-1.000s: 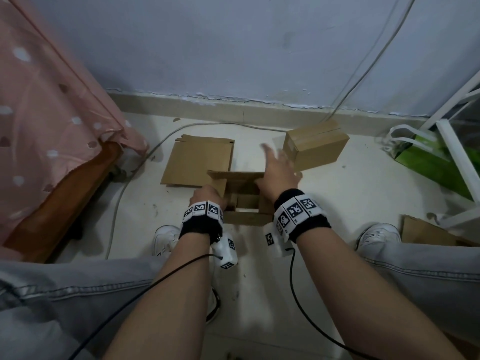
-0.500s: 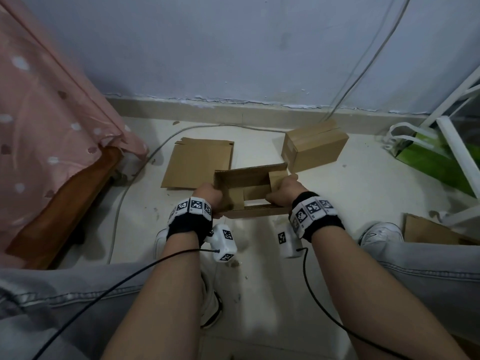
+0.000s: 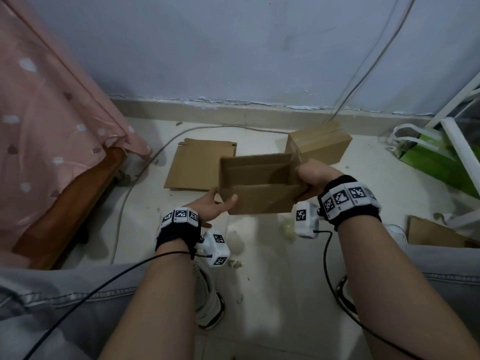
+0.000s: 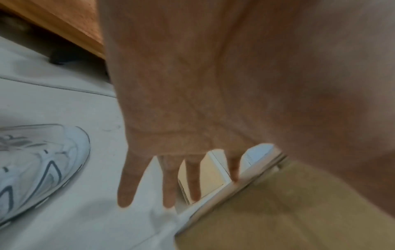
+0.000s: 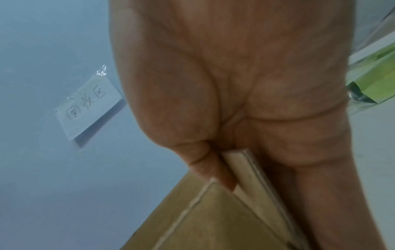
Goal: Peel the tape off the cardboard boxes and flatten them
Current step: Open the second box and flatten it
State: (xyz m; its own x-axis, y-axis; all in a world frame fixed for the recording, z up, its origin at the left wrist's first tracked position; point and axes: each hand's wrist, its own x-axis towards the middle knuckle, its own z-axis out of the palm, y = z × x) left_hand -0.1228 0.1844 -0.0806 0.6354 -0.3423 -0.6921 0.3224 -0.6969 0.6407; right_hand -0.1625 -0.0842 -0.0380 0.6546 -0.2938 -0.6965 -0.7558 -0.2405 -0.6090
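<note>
Head view: open cardboard box [image 3: 259, 188] held up above the floor [image 3: 285, 281], dead centre. Left hand [image 3: 210, 207] cradling the 8 o'clock corner, thumb on top, fingers straight; right hand [image 3: 315, 178] pinching the 3 o'clock wall. Looks light, stiff-walled, crease-prone; best squeezed at opposite corners to collapse.
</note>
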